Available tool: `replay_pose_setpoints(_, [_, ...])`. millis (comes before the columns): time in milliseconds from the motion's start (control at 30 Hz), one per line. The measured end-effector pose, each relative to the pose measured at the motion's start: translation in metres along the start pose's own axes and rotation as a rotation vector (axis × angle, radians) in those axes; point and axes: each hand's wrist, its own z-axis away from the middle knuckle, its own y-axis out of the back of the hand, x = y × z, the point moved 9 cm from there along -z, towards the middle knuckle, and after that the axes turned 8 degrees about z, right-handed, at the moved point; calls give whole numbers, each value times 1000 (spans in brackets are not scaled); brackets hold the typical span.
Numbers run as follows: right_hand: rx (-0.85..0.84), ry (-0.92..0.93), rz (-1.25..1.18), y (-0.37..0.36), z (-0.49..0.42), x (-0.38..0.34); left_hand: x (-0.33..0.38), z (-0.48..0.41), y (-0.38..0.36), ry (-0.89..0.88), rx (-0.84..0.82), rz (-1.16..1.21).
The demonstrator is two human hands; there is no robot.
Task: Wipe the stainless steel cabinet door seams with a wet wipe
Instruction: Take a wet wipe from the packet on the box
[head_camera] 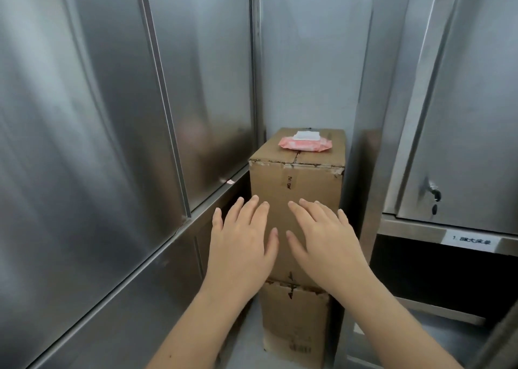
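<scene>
Head view, single camera.

Surroundings: a narrow corner lined in stainless steel.
- On the left are 2 upper cabinet doors, the near door point(70, 116) and the far door point(207, 88). 1 vertical seam point(165, 111) runs between them.
- 1 horizontal rail point(140, 262) runs under both doors, with more steel panels below it.
- 1 small pink scrap point(230, 182) lies on the rail beneath the far door.
- On the right is 1 further cabinet door point(471, 116) carrying 1 lock point(435, 196).
- Beneath that door is 1 white label point(472, 241), its print too blurred to read. It sits over a dark open compartment.

In the way: 2 cardboard boxes are stacked in the corner, the upper box point(297, 183) on the lower box point(297, 321). The stack stands just beside the left cabinet and fills the gap between it and the right-hand unit. It hides the corner behind it.

Task item: 1 pink wet wipe pack point(304, 144) lies flat on top of the upper box, toward the back. 1 white wipe point(306, 135) sits on the pack's top face. The pack is apart from both hands, and the seam is untouched.

Hands: 2, both bare, held side by side in front of the upper box's front face.
- Left hand point(241, 237): grip released, fingers straight and spread, holding nothing.
- Right hand point(325, 237): grip released in the same way, holding nothing.
- Whether the fingertips touch the cardboard cannot be told.
</scene>
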Motion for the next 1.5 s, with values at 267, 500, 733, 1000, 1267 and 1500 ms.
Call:
replay_pose_setpoints(267, [58,-17,-2,-12,-92,77,15,-104,-58,-12,20,-14])
replay_pose_setpoints(500, [53,-39,-29,-37,-137,116,23,-157,-111,-45,-32,14])
replay_pose_setpoints(733, [15,-97,18,-73,-179,145,12,-209,-161,-71,-91,69])
replay_pose_setpoints(1000, [36,-164,89,-100,-264,154,-22,-295,-199,-166,-75,165])
replay_pose_setpoints(1267, [54,-232,178,-120,-354,158,-56,-385,-224,-264,-78,201])
replay_pose_setpoints(1500, [36,-250,184,-140,-389,174,-65,-424,-261,-309,-153,173])
